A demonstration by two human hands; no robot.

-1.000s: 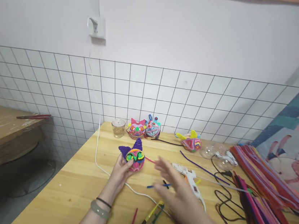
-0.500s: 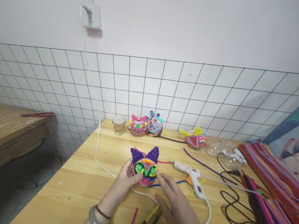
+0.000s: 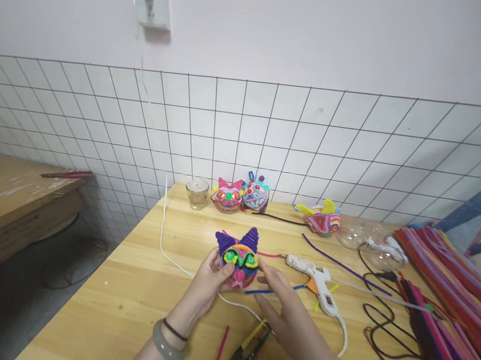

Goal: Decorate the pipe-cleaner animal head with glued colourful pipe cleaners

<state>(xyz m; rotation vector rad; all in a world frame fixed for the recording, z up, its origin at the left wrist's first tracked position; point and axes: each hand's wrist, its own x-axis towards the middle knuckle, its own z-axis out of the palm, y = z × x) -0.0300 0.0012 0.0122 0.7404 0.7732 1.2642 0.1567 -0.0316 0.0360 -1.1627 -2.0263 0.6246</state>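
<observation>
Left hand [image 3: 205, 284] closed on purple-eared cat ornament [image 3: 239, 263], gripping its left side, thumb in front. Ornament is mid-tabletop [image 3: 130, 289], face toward camera. Right hand [image 3: 282, 302] half open, fingers parted, no visible grip; fingertips at ornament's right edge, can't tell if touching. White glue gun [image 3: 322, 286] lies right, snips [image 3: 252, 336] near side, glass cup [image 3: 197, 197] far left.

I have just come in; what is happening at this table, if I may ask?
A person holds a colourful, purple-eared craft face in the left hand. The right hand is open beside it; whether its fingertips touch is hard to tell. A white glue gun and snips lie on the wooden table, with a pink-eared face behind.
</observation>
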